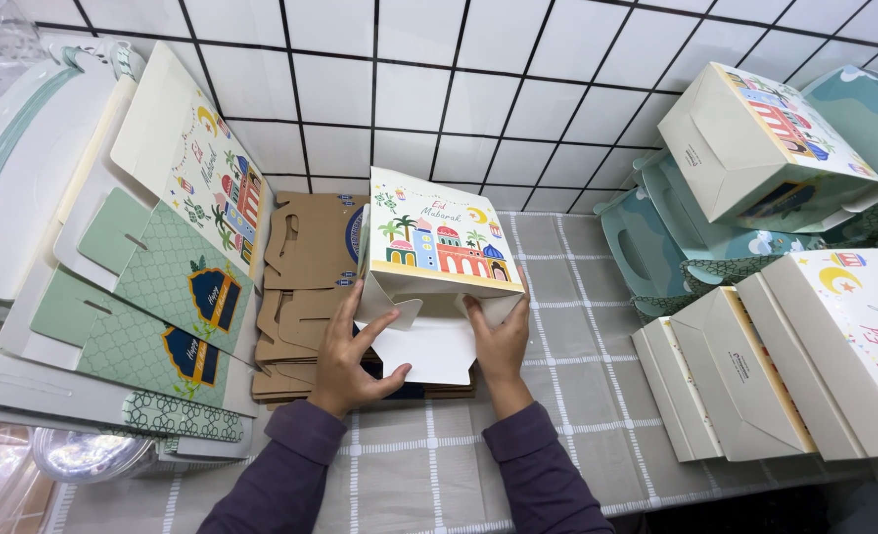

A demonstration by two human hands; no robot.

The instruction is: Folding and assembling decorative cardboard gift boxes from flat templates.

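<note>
A cream cardboard gift box (439, 237) with colourful building and palm pictures stands tilted in the middle, its open bottom flaps facing me. My left hand (352, 351) grips its left side, thumb on a white bottom flap (429, 348). At the right side, my right hand (501, 341) presses the flaps there. Both sleeves are dark purple.
A stack of flat brown cardboard blanks (305, 287) lies under and left of the box. Flat green and cream box blanks (152, 287) lean at the left. Assembled cream boxes (755, 376) and teal ones (656, 237) crowd the right. A grey checked cloth (597, 396) covers the table; a tiled wall is behind.
</note>
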